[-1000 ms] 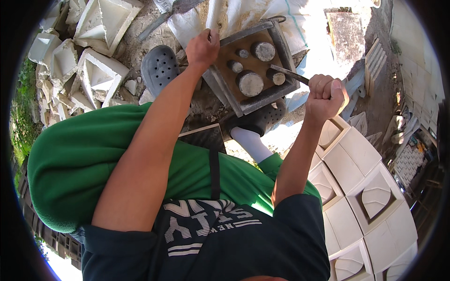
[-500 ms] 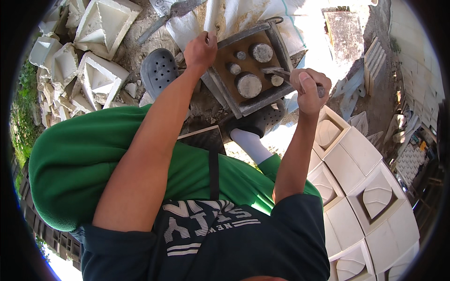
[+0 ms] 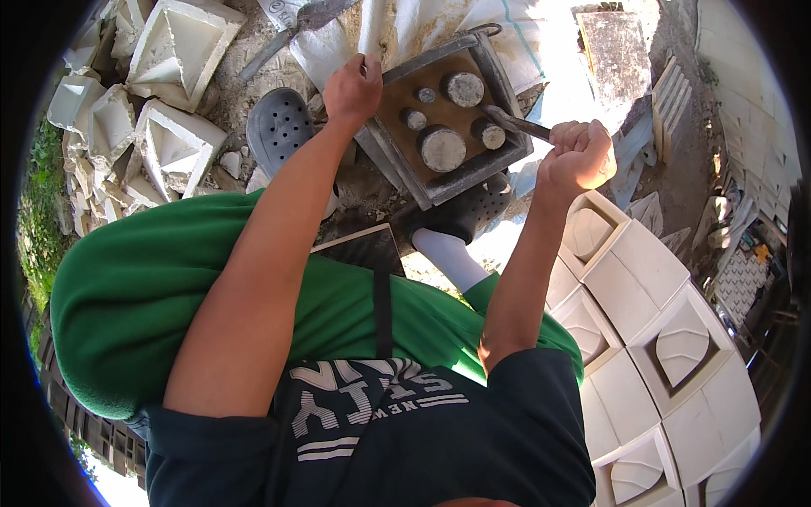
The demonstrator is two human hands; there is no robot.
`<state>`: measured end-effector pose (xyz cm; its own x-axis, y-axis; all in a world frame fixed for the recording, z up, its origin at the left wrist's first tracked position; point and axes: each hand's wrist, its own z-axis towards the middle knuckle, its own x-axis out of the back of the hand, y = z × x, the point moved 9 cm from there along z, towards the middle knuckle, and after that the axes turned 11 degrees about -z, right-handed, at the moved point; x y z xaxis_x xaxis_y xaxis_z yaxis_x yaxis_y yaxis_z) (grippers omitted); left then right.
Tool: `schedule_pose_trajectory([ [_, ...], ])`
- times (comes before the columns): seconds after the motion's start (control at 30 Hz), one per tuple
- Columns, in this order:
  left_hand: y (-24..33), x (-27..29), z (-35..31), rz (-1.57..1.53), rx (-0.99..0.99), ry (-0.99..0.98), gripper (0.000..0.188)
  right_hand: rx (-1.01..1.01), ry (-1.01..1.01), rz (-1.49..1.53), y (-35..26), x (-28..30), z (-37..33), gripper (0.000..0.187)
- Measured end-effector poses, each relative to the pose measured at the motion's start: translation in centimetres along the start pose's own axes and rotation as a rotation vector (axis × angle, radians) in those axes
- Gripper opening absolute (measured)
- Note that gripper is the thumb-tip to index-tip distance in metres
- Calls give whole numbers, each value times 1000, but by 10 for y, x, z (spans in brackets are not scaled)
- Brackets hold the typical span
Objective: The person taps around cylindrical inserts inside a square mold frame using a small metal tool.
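Note:
A grey rectangular mold box (image 3: 414, 186) lies tilted between my feet. It holds brown material around several round grey discs of different sizes, among them a large disc (image 3: 443, 149) and another large disc (image 3: 464, 89). My left hand (image 3: 353, 91) is closed at the box's upper left corner; its fingers hide what they grip. At the opposite side, my right hand (image 3: 579, 156) is wrapped round the handle of a small trowel (image 3: 525, 126). The trowel's tip is over the box's right part, between the upper large disc and a small disc (image 3: 488, 133).
Broken white square pieces (image 3: 182, 51) are piled at the far left. Stacked cream blocks with leaf-like reliefs (image 3: 667, 355) stand close at the right. White sacking (image 3: 507, 34) lies beyond the box. Dark clogs (image 3: 281, 131) flank the box, and a flat board (image 3: 621, 63) lies far right.
My right hand has moved right and turned, drawing the trowel's tip back from beside the small disc toward the box's right edge. My left hand stays at the corner.

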<state>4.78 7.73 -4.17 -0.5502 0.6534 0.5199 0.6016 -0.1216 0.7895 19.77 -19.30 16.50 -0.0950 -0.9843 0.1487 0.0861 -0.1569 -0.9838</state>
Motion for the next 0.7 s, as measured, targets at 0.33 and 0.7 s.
schedule_pose_trajectory([
  [0.33, 3, 2, -1, 28, 24, 15, 43, 70, 28, 6, -11, 13, 1, 39],
  [0.7, 6, -4, -1, 9, 13, -16, 43, 25, 191, -267, 13, 7, -3, 35],
])
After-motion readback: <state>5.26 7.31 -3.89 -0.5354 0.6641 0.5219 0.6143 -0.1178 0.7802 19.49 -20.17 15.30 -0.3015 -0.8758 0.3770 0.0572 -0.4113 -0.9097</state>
